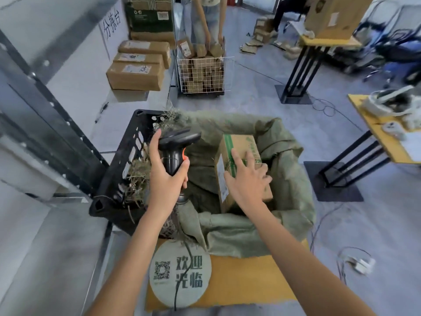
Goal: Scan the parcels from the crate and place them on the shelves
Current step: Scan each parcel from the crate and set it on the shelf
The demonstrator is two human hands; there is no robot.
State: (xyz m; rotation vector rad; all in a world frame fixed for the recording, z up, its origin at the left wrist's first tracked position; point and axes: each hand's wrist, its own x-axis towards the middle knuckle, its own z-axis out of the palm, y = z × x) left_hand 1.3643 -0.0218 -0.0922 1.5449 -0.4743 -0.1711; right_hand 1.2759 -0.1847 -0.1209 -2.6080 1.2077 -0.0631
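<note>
Mat (180,273) reading 欢迎光临, scanner (176,147), parcel (241,165)

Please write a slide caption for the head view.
Left hand holds scanner; right hand rests on parcel in crate.

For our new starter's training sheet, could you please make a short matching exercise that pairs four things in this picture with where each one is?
Things:
1. barcode scanner
2. green-taped parcel
3. three brown boxes
4. wire cart

Places:
A. full of parcels, far aisle
B. in the left hand
C. on the left shelf
D. under the right hand, in the sack-lined crate

Pairs: 1-B, 2-D, 3-C, 4-A
</note>
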